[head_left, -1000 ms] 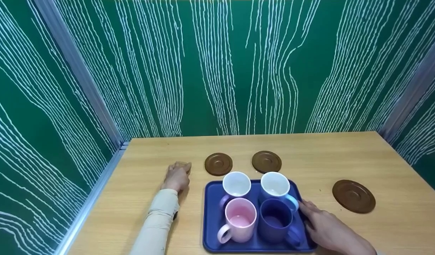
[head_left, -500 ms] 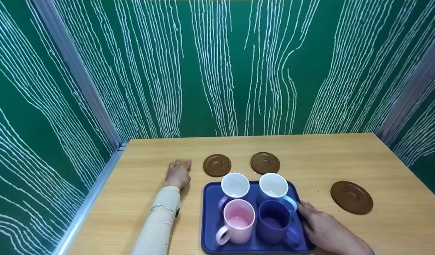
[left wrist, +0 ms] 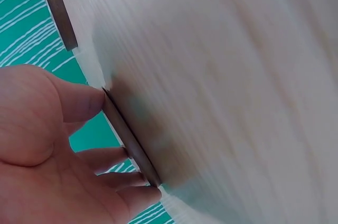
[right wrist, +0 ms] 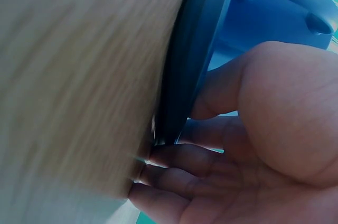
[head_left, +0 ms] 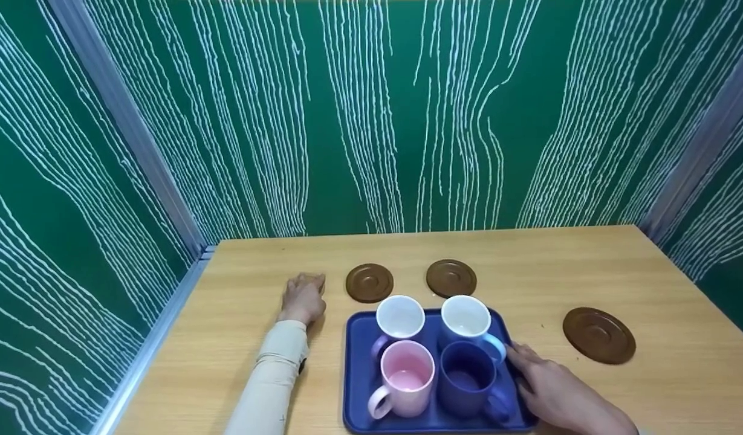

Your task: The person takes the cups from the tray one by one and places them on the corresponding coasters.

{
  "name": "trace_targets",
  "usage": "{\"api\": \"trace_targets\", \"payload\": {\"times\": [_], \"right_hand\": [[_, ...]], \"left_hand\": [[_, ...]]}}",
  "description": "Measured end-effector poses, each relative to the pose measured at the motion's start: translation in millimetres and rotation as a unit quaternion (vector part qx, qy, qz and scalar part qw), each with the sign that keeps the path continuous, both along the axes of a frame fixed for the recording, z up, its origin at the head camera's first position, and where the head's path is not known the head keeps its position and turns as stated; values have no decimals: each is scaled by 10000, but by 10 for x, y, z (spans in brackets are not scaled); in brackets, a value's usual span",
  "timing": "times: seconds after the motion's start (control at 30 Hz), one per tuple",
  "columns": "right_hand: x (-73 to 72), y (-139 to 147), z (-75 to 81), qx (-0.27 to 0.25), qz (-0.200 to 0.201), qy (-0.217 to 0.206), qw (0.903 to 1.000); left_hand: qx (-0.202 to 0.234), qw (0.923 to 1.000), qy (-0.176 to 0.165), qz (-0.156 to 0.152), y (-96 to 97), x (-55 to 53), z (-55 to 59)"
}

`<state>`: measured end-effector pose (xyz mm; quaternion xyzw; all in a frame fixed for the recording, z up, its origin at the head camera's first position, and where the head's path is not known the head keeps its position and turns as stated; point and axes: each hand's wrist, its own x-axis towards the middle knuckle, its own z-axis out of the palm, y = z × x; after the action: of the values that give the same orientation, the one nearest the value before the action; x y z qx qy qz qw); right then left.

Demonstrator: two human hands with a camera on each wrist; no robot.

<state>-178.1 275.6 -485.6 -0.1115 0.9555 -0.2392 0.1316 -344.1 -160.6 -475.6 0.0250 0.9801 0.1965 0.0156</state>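
Note:
Beside the left of the tray, my left hand [head_left: 303,300] spans a flat round brown coaster [left wrist: 131,138] lying on the wooden table; thumb and fingertips pinch its rim in the left wrist view, while the head view hides it. My right hand [head_left: 552,386] grips the right edge of a dark blue tray [head_left: 360,376], thumb against the rim and fingers low by the tabletop. Upright on the tray stand a mug with purple handle [head_left: 400,317], a light-blue-handled mug [head_left: 466,316], a pink mug [head_left: 415,389] and a dark blue mug [head_left: 465,389].
Two brown coasters lie behind the tray, a left one [head_left: 369,283] and a right one [head_left: 451,278]. Another coaster [head_left: 599,335] lies to the right, beyond my right hand. The table [head_left: 516,251] ends at a green wall [head_left: 353,205] with white lines.
The head view has shifted very slightly. Both hands, the tray, the mugs and the coasters keep practically the same places relative to each other.

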Motion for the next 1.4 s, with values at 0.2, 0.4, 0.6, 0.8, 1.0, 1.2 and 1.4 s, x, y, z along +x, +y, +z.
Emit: {"api": "trace_targets", "payload": {"times": [0.2, 0.4, 0.6, 0.8, 1.0, 1.2, 1.4], "right_hand": [[21, -6, -10, 66, 127, 306, 9994], [50, -3, -12, 128, 319, 765, 9965], [32, -1, -7, 130, 215, 543, 9982], [21, 1, -4, 100, 113, 276, 9995], [14, 3, -9, 85, 31, 38, 10000], [21, 3, -10, -15, 53, 103, 9999], [41, 11, -6, -85, 270, 571, 9980]], "left_hand": [[336, 9986, -292, 272, -26, 53, 16], [509, 9975, 180, 461, -46, 100, 179], [611, 9930, 890, 473, -9, 215, 383], [538, 9893, 1334, 260, 102, 405, 519], [767, 9897, 1197, 169, 180, 561, 524], [765, 9882, 1324, -115, 251, 725, 448], [598, 9867, 1437, -477, 339, 931, 338]]}}
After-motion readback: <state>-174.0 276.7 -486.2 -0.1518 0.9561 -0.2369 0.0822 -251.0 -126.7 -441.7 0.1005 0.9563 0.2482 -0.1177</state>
